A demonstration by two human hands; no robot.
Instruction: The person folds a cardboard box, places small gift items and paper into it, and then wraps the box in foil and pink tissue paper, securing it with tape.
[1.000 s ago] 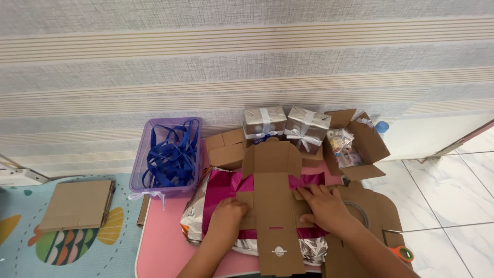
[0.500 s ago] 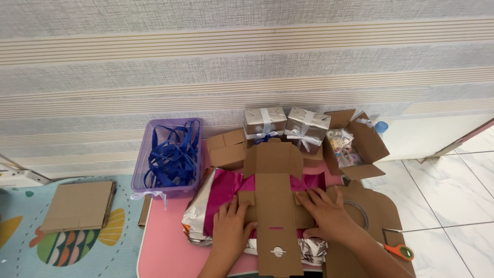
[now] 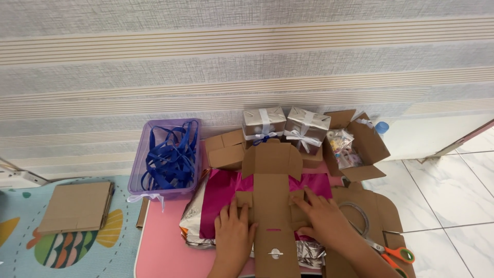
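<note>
Low pink desk (image 3: 164, 247) pushed up against a striped wall (image 3: 206, 67), white floor tiles (image 3: 442, 201) off to the right, colourful play mat (image 3: 31, 242) on the left with a stack of flat cardboard (image 3: 77, 206) lying on it.

Purple bin (image 3: 139, 170) at the back left of the desk, stuffed with tangled blue ribbon (image 3: 172, 157). Open cardboard box (image 3: 373, 146) at the back right, tipped toward the camera, holding small colourful bits in clear wrap, too small to identify. Between bin and box, a folded brown box (image 3: 224, 149) and two silver gift boxes (image 3: 263, 121) tied with pale ribbon bows, standing side by side against the wall.

Flat box blank (image 3: 272, 206) sat in the middle of the desk on top of pink foil sheets (image 3: 218, 198), silver backing showing at the edges. Left hand (image 3: 234, 234) pressed flat on the blank's left flap, fingers spread, not closed around anything. Right hand (image 3: 319, 219) likewise open, palm down on the right flap. No real grip by either hand, just pushing down.

More flat cardboard (image 3: 375, 206) to the right, with a tape roll (image 3: 357, 216) half covered by the right forearm and orange-handled scissors (image 3: 396, 254) partly cut off at the bottom edge. Bottom of the blank also ran out of frame. Blue cap (image 3: 382, 127) peeked out behind the open box, rest of it hidden.
</note>
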